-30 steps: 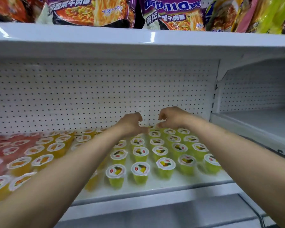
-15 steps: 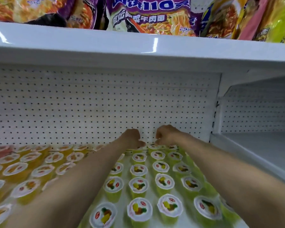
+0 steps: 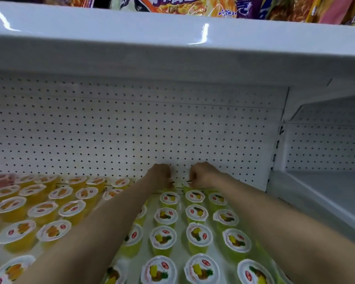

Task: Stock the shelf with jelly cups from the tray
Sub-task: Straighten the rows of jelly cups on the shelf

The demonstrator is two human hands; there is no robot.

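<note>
Yellow-green jelly cups (image 3: pixel 196 236) stand upright in rows on the shelf (image 3: pixel 328 203), filling its 5 o'clock part; orange cups (image 3: pixel 43 210) fill the rows at 8 o'clock. At the back row, against the pegboard (image 3: pixel 131 136), the left hand (image 3: pixel 161 175) curls its fingers round a cup that it mostly hides. Just beside it at 3 o'clock, the right hand (image 3: pixel 202 174) pinches another cup's (image 3: pixel 186 183) rim. Noodle packs (image 3: pixel 172 6) lie at 12 o'clock on the upper shelf.
</note>
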